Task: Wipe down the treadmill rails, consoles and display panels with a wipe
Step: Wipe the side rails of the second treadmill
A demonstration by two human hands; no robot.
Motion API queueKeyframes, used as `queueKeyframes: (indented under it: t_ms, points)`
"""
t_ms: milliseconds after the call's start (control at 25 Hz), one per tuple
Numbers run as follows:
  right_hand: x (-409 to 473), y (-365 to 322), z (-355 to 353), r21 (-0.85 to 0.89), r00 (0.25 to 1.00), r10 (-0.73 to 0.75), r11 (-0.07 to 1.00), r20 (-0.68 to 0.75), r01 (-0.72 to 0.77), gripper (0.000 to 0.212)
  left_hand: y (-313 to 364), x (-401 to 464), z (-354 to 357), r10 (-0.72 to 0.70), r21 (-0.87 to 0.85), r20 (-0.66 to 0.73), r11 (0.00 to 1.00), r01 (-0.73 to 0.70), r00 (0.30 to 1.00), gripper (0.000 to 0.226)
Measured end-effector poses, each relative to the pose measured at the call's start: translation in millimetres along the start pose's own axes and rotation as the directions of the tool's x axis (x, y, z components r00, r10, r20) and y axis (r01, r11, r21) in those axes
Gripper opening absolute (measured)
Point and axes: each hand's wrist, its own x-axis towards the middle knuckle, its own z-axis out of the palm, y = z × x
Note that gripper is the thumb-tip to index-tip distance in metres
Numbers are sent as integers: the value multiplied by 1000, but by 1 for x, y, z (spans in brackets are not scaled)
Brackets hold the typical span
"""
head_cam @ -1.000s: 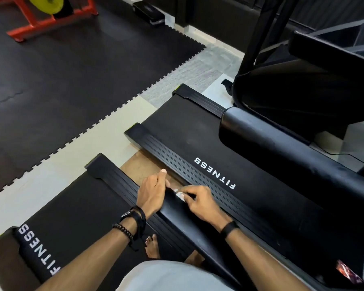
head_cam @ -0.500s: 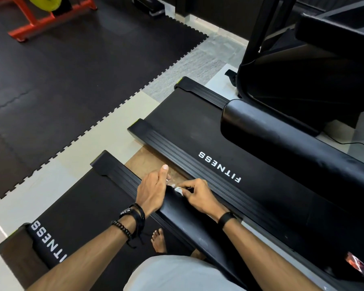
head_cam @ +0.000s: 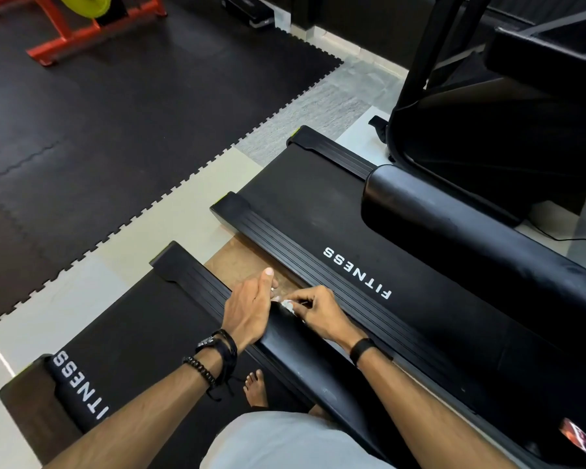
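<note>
A black padded handrail (head_cam: pixel 305 353) of the near treadmill runs from the bottom right up to the middle of the view. At its far end my right hand (head_cam: pixel 318 313) pinches a small white wipe (head_cam: pixel 288 304) against the rail's tip. My left hand (head_cam: pixel 251 309) lies on the left side of the same tip, thumb stretched forward, fingers wrapped over the rail's edge. Below lies the near treadmill's belt (head_cam: pixel 132 360). A second treadmill's belt (head_cam: pixel 335 238) marked FITNESS lies to the right, with its own thick black rail (head_cam: pixel 471 231).
A brown floor strip (head_cam: pixel 241 258) separates the two treadmill decks. Black interlocking mats (head_cam: pixel 115 123) cover the floor at left, with an orange weight rack (head_cam: pixel 68 32) at the far top left. A black machine frame (head_cam: pixel 487 113) stands top right. My bare foot (head_cam: pixel 256 387) stands on the near belt.
Both hands stay at the rail's tip with only slight finger shifts on the wipe. The view has drifted a little, so the scene sits slightly higher in frame.
</note>
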Motion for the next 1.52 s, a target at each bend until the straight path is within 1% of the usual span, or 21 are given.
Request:
queueKeyframes:
  t_ms: [80, 200, 240, 320, 440, 560, 640, 680, 760, 880, 960, 1040, 1080, 1120, 1200, 1240, 1360, 1400, 1440, 1520]
  points:
    - [-18, 17, -9, -9, 1000, 26, 1000, -5, -26, 14, 0, -1, 2, -15, -10, -2, 1000, 15, 1000, 59]
    - [-30, 38, -12, -8, 990, 142, 990, 17, -141, 11, 0, 0, 1, -40, -28, -4, 999, 40, 999, 54]
    - [-24, 39, -9, -30, 989, 144, 989, 16, -143, 10, 0, 0, 1, -31, -24, 1, 999, 31, 1000, 53]
    - [-10, 29, -2, -35, 995, 95, 995, 22, -95, 12, 0, 0, 2, -18, -9, 25, 1000, 18, 1000, 53]
    - [-15, 11, -3, 19, 999, 44, 999, -17, -44, 14, 1, 1, 1, -18, -1, 38, 1000, 19, 999, 55]
    - [-53, 33, -21, 39, 995, 92, 995, -34, -91, 12, 0, 1, 2, -7, -8, 20, 1000, 7, 1000, 54]
    - [-65, 46, -24, 44, 988, 153, 987, -16, -153, 12, 1, 1, 0, 3, 38, 27, 999, -4, 1000, 48]
    - [-61, 46, -22, 27, 988, 154, 988, -14, -153, 12, 1, 1, 0, 20, 71, 42, 997, -23, 999, 47]
    - [-46, 35, -15, -5, 994, 104, 995, -30, -104, 13, 2, 3, 1, 51, 114, 86, 992, -61, 995, 46]
    - [-49, 11, -13, 50, 998, 29, 998, -62, -26, 11, 2, 3, -1, 72, 117, 128, 989, -87, 989, 45]
    - [-77, 17, -24, 78, 997, 2, 997, -71, 3, 9, 2, 2, -2, 74, 103, 137, 991, -89, 988, 44]
    - [-105, 33, -37, 142, 995, 82, 987, -63, -72, 10, -1, 3, -1, 72, 89, 136, 992, -85, 988, 42]
    - [-108, 38, -40, 134, 989, 138, 983, -57, -129, 12, -3, 4, 0, 79, 98, 141, 991, -93, 987, 40]
    - [-104, 40, -39, 92, 985, 162, 983, -63, -156, 12, -4, 5, 0, 88, 120, 158, 987, -107, 984, 36]
    - [-84, 35, -31, -12, 991, 100, 995, -88, -101, 10, -2, 6, 0, 95, 174, 205, 976, -132, 974, 25]
    - [-75, 26, -24, -24, 994, 58, 998, -94, -61, 11, 0, 7, 0, 98, 195, 219, 971, -142, 971, 21]
    - [-81, 6, -19, 8, 992, -53, 998, -113, 54, 14, 1, 8, -2, 114, 225, 225, 960, -165, 968, 17]
    - [-94, 9, -23, 13, 992, -62, 998, -107, 63, 14, 2, 8, -2, 114, 225, 222, 960, -165, 968, 16]
    - [-108, 15, -28, 36, 993, -48, 998, -105, 52, 14, 2, 8, -2, 110, 221, 214, 962, -158, 971, 17]
    - [-120, 28, -37, 72, 994, 39, 997, -107, -32, 12, 1, 7, -1, 106, 207, 188, 968, -145, 976, 17]
